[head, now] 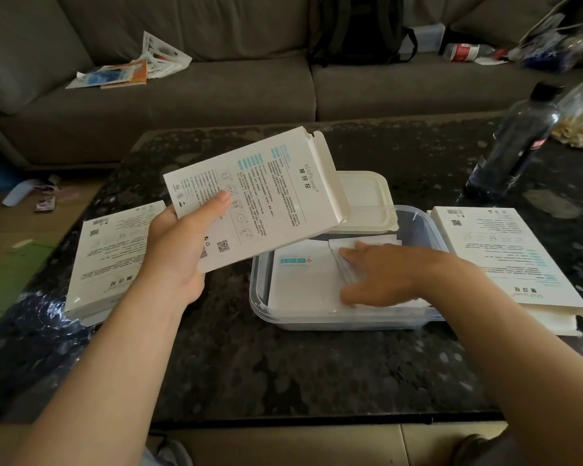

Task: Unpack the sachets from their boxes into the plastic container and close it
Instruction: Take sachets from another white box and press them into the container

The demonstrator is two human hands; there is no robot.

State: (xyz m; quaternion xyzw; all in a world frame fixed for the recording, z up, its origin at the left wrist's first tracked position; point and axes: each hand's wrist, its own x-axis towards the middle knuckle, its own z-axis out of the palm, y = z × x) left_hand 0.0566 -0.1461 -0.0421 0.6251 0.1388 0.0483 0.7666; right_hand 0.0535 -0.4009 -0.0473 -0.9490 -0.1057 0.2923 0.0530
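Nearest us, the dark speckled table [283,364] fills the lower frame. At centre, our left hand [179,250] grips the open box [256,196] by its corner, thumb on top, tilting it above the plastic container [350,322]. Our right hand [377,274] lies flat, fingers straight, pressing the sachets [303,277] inside it. The risk, we judge: those sachets sit skewed (one overlaps another), so a raised corner could catch under the lid [367,203] waiting just behind, and the tilted box could knock it. A second box [115,257] lies centre left, a third box [505,257] centre right. Farther back, a bottle [515,142] stands upper right. Beyond it is a grey sofa [182,105] strewn with papers, with a backpack [360,28] against its cushions.
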